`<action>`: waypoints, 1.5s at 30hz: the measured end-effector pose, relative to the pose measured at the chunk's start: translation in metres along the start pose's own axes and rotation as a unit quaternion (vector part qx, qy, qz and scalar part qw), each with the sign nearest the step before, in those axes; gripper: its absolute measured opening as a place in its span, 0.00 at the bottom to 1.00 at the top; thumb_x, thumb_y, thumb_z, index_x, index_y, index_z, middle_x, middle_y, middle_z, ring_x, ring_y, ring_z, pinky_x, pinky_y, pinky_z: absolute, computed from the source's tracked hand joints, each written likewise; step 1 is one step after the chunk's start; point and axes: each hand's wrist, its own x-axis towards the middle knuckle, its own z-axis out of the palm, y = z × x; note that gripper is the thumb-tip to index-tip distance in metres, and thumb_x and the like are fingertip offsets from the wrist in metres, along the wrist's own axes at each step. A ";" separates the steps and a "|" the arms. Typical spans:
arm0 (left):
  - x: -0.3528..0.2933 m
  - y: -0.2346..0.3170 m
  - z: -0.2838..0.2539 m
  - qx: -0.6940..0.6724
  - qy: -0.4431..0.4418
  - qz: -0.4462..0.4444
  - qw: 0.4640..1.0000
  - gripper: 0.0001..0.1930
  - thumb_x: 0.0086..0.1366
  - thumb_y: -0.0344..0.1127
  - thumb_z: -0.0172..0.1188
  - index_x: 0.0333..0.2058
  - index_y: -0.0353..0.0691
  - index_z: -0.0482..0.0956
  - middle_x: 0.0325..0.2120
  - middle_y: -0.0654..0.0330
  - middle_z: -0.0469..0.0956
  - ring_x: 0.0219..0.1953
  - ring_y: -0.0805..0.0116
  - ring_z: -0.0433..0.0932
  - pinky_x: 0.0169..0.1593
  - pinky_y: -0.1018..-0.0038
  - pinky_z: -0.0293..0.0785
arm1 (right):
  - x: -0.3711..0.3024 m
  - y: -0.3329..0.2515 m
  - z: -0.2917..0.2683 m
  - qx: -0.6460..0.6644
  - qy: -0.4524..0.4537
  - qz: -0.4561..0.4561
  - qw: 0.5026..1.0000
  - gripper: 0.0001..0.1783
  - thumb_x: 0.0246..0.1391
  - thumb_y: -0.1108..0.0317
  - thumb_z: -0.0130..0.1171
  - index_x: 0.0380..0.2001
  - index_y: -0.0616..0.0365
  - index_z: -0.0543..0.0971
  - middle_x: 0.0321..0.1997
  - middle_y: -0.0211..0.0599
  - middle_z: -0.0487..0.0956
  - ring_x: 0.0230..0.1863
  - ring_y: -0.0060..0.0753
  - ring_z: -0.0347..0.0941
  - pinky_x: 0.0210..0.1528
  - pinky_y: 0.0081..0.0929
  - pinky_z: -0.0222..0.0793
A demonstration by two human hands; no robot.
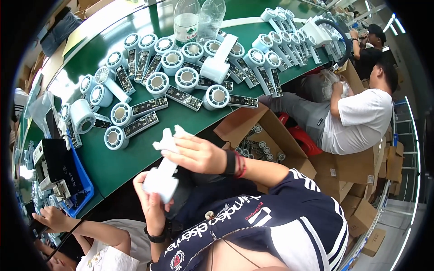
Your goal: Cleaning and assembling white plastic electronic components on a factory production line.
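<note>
Over the near table edge I hold a pale blue handheld fan (161, 183) between both hands. My left hand (153, 201) is closed around its round head. My right hand (199, 153) closes over the handle end, where a white, irregularly shaped piece (167, 142) sticks out past the fingers. It may be a cloth, but I cannot make out its kind. Just beyond, on the green table (140, 171), lie several similar fans with exposed circuit boards in their handles; the nearest is a fan (116, 137) with its round grille up.
Two clear plastic bottles (186, 22) stand at the back. A blue tray (86, 189) is at the left, near a co-worker's hand (54, 219). Right of the table, an open cardboard box (289, 167) holds several fan parts. A seated person (361, 108) is beyond it.
</note>
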 end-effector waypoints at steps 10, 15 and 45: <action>0.066 -0.010 -0.099 0.289 0.148 0.138 0.936 0.11 0.67 0.29 0.55 0.47 0.36 0.73 0.27 0.67 0.70 0.24 0.83 0.67 0.26 0.87 0.61 | 0.024 0.313 -0.232 -0.153 -0.032 0.363 0.919 0.19 0.48 0.67 0.66 0.42 0.67 0.78 0.27 0.35 0.79 0.26 0.22 0.71 0.31 0.24 0.67; 0.062 -0.016 -0.101 0.240 0.212 0.122 0.940 0.09 0.67 0.29 0.56 0.45 0.36 0.74 0.25 0.68 0.71 0.23 0.84 0.67 0.24 0.87 0.62 | 0.007 0.484 -0.243 -0.281 -0.208 0.455 0.819 0.20 0.38 0.62 0.65 0.38 0.58 0.82 0.31 0.49 0.82 0.33 0.44 0.80 0.37 0.37 0.73; 0.077 -0.015 -0.095 0.335 0.263 0.192 0.884 0.03 0.63 0.26 0.59 0.35 0.34 0.76 0.19 0.69 0.70 0.20 0.84 0.66 0.24 0.85 0.62 | 0.255 0.214 -0.116 -0.318 -0.129 -0.035 0.939 0.17 0.61 0.56 0.53 0.36 0.60 0.79 0.35 0.45 0.80 0.31 0.44 0.78 0.33 0.32 0.75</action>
